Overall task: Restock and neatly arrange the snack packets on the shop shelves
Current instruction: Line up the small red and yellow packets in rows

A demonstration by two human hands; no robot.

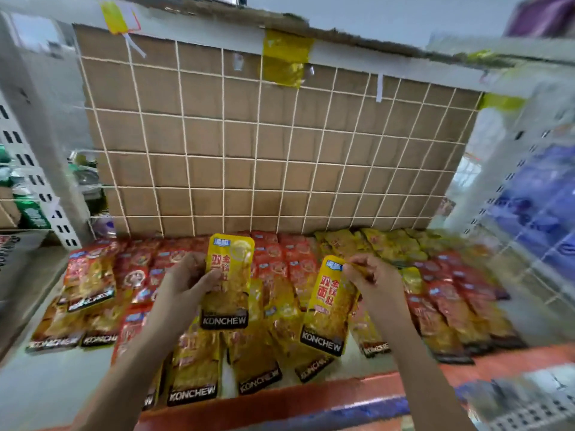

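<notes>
Above the white shelf [46, 384], our left hand [183, 281] grips one glossy yellow foil snack packet [228, 284] while our right hand [370, 278] pinches a second yellow packet [329, 309] by its top; we should lay both flat, labels squared.

Both arms were bare and entered from the lower edge, converging upward. The left forearm [124, 374] rose rightward to the left hand [182, 283], whose back faced the camera. Its fingers curled round the left edge of an upright yellow packet [230, 293], with one digit lying across the front. The right forearm [426, 362] rose leftward to the right hand [373, 278], which was bent at the wrist. Its bunched fingertips pinched the upper right corner of a tilted yellow packet [326, 309]. The hands were roughly level and apart.
</notes>
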